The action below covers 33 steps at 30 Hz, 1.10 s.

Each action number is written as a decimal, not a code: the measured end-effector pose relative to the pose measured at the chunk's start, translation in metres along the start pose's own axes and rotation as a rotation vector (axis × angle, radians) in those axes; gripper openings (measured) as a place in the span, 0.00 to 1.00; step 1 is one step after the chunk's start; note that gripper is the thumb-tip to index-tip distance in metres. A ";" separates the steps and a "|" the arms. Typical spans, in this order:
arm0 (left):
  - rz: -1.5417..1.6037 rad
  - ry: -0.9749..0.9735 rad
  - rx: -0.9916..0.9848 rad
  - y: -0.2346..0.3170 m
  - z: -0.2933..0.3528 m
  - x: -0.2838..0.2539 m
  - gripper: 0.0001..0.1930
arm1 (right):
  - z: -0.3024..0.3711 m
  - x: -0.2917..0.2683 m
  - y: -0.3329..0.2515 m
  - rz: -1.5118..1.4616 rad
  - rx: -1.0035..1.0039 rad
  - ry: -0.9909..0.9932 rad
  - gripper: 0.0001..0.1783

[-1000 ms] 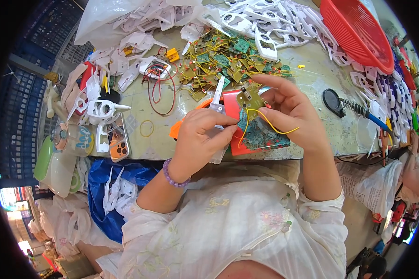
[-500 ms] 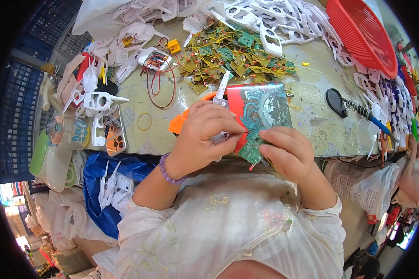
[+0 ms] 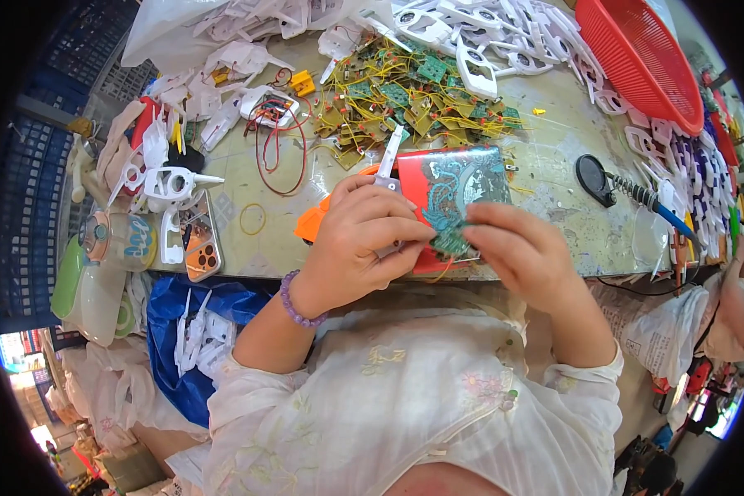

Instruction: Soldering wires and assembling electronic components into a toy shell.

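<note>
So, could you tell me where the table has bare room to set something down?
Bare tabletop lies between the circuit board pile, red basket and soldering iron. A smaller patch holds only the rubber band. The far edge is crowded with white plastic parts.

Head-worn view, steeply down, close over worktable (image 3: 554,140)

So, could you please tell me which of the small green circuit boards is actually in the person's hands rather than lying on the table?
The green circuit board pinched between the left hand and right hand, in front of the red tin. The others lie in the wired pile further back.
</note>
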<state>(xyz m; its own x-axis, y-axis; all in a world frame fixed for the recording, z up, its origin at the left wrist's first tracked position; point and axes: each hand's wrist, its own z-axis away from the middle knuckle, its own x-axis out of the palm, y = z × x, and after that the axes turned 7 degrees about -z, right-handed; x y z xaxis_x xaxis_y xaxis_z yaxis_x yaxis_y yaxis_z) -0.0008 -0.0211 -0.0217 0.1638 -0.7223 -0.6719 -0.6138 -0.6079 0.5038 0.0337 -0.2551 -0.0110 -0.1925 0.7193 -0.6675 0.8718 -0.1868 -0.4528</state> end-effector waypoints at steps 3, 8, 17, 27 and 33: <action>0.004 0.035 -0.019 0.000 -0.001 0.001 0.07 | -0.016 -0.015 0.016 -0.048 0.040 0.072 0.18; 0.027 0.063 -0.028 -0.001 0.001 0.006 0.07 | -0.044 -0.019 0.045 -0.216 0.113 -0.128 0.16; 0.031 0.047 -0.063 0.001 0.002 0.003 0.07 | -0.039 -0.011 0.002 0.137 0.392 0.107 0.14; -0.049 0.098 -0.136 0.007 -0.002 0.003 0.06 | -0.021 -0.004 -0.009 0.140 0.286 -0.017 0.17; -0.141 0.118 -0.138 0.015 -0.005 0.006 0.06 | -0.015 -0.008 -0.010 -0.042 0.381 -0.037 0.20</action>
<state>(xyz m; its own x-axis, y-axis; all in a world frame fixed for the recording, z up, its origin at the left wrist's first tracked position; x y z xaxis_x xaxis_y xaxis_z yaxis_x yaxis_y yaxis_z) -0.0047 -0.0364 -0.0157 0.3346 -0.6554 -0.6771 -0.4682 -0.7392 0.4842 0.0333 -0.2493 0.0077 -0.2468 0.7085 -0.6612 0.6343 -0.3977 -0.6629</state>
